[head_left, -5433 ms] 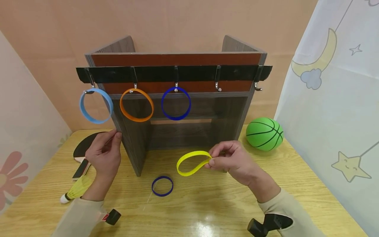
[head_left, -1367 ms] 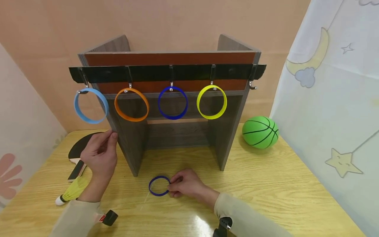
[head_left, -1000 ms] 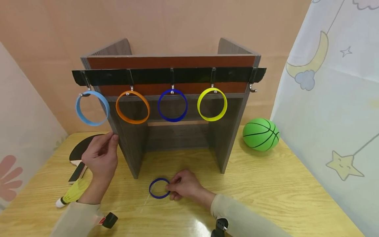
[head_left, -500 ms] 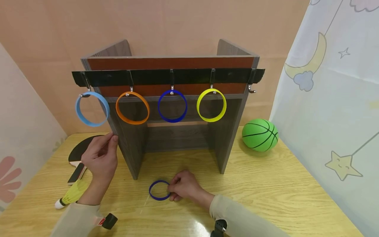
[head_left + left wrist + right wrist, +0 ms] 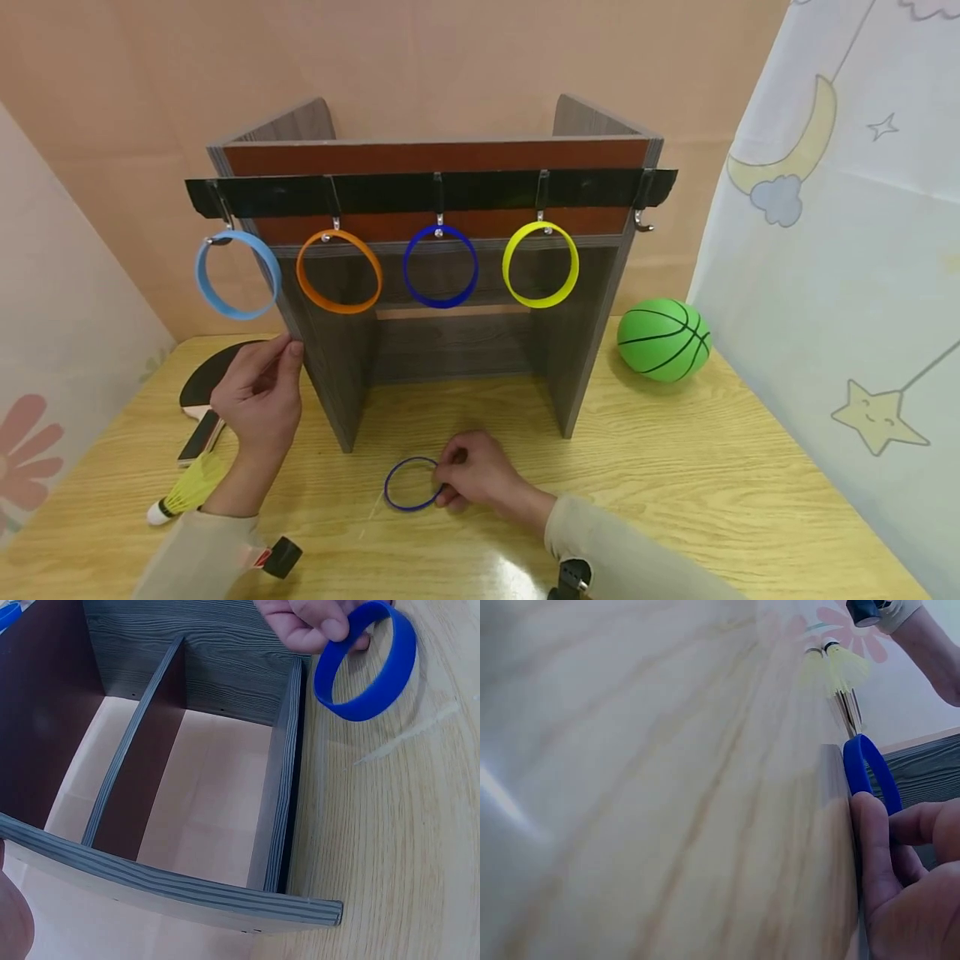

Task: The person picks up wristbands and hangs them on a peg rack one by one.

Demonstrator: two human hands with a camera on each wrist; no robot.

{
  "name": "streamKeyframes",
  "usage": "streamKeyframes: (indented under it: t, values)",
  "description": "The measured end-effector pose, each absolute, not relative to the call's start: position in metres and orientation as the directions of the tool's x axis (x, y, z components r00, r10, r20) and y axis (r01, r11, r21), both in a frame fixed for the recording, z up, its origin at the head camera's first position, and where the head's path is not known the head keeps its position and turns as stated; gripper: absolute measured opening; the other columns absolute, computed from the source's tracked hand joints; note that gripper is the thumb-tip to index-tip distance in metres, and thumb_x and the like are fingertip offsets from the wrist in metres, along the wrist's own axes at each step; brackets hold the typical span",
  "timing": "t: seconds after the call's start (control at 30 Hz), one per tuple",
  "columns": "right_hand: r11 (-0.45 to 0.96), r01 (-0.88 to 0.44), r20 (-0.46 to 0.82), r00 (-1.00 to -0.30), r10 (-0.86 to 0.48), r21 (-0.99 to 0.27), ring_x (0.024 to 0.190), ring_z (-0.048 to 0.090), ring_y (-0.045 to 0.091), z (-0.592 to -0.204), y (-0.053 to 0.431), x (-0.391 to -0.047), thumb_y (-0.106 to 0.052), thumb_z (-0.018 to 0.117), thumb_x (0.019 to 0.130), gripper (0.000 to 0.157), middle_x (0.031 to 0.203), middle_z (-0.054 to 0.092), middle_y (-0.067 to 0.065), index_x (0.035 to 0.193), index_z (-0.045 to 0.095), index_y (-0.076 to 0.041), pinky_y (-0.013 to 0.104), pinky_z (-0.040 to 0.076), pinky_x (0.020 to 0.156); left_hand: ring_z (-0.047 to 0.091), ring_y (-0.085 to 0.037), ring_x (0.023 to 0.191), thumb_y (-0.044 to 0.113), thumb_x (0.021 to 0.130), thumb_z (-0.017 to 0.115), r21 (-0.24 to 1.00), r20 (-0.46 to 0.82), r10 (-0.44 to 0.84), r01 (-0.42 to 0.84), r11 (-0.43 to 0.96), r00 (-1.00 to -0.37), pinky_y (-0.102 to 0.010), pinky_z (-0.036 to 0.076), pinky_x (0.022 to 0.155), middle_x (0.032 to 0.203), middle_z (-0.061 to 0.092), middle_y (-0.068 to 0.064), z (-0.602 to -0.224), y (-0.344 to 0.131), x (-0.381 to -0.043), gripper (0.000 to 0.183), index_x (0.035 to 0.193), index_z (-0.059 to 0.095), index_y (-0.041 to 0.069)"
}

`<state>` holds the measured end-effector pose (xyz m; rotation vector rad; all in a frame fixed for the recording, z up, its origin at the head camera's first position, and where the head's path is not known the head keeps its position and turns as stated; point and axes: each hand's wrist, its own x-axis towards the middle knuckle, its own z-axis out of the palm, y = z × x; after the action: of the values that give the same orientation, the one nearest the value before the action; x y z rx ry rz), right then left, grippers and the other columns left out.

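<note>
My right hand (image 5: 480, 471) pinches the right side of a dark blue silicone wristband (image 5: 387, 490) low at the tabletop; the wristband (image 5: 403, 656) stands tilted in the left wrist view. Fingertips of my left hand (image 5: 262, 400) hold the left side panel's edge on a grey wooden shelf unit (image 5: 577, 333). A black hook strip (image 5: 487, 193) crosses its front. From it hang a light blue wristband (image 5: 275, 275), an orange wristband (image 5: 341, 307), another dark blue wristband (image 5: 441, 302) and a yellow wristband (image 5: 542, 302). The rightmost hook (image 5: 643, 223) bears nothing.
A green ball (image 5: 663, 340) with black lines sits right of the shelf unit. Left of it lie a table tennis bat (image 5: 206, 383) and a yellow shuttlecock (image 5: 187, 492), partly behind my left arm. Printed cloth hangs at both sides.
The yellow wristband went from my right hand to the fourth hook. My right hand came down to the loose dark blue wristband, which has lately shifted and tilted slightly. The left hand stayed put.
</note>
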<state>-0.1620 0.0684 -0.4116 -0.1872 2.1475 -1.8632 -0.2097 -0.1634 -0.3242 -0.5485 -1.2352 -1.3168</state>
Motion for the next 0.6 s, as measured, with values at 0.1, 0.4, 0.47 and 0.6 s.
streamKeyframes:
  t: [0.1, 0.4, 0.47, 0.6]
  values:
    - [0.131, 0.096, -0.131, -0.947, -0.294, -0.987, 0.053, 0.064, 0.025, -0.411, 0.072, -0.159, 0.007, 0.061, 0.078, 0.007, 0.07, 0.061, 0.017, 0.081, 0.057, 0.003, 0.035, 0.054, 0.048, 0.058, -0.005, 0.062, 0.003, 0.079, 0.076, 0.321, 0.888, -0.414, 0.913, 0.251, -0.198, -0.012, 0.043, 0.057, 0.071, 0.065, -0.016, -0.324, -0.164, -0.21, 0.023, 0.083, 0.067, -0.018]
    - [0.003, 0.129, -0.12, -0.916, -0.382, -0.992, 0.062, 0.066, 0.027, -0.411, 0.097, -0.152, 0.014, 0.066, 0.075, 0.014, 0.071, 0.061, 0.015, 0.083, 0.056, 0.01, 0.034, 0.055, 0.055, 0.056, -0.005, 0.061, 0.004, 0.079, 0.076, 0.322, 0.889, -0.413, 0.909, 0.264, -0.194, -0.011, 0.042, 0.056, 0.071, 0.064, -0.016, -0.325, -0.164, -0.213, 0.023, 0.082, 0.068, -0.017]
    - [-0.03, 0.138, -0.115, -0.911, -0.397, -0.99, 0.065, 0.066, 0.029, -0.409, 0.105, -0.15, 0.014, 0.067, 0.074, 0.015, 0.072, 0.06, 0.015, 0.084, 0.055, 0.011, 0.035, 0.056, 0.058, 0.057, -0.005, 0.061, 0.003, 0.079, 0.076, 0.323, 0.889, -0.413, 0.909, 0.262, -0.197, -0.011, 0.042, 0.056, 0.071, 0.065, -0.016, -0.325, -0.164, -0.213, 0.023, 0.082, 0.068, -0.018]
    - [-0.064, 0.157, -0.116, -0.903, -0.414, -0.986, 0.072, 0.066, 0.031, -0.404, 0.121, -0.147, 0.014, 0.066, 0.076, 0.016, 0.081, 0.059, 0.016, 0.086, 0.055, 0.011, 0.039, 0.056, 0.067, 0.058, -0.006, 0.062, 0.002, 0.079, 0.076, 0.321, 0.888, -0.415, 0.913, 0.251, -0.199, -0.012, 0.043, 0.057, 0.071, 0.065, -0.017, -0.326, -0.164, -0.212, 0.022, 0.082, 0.067, -0.018]
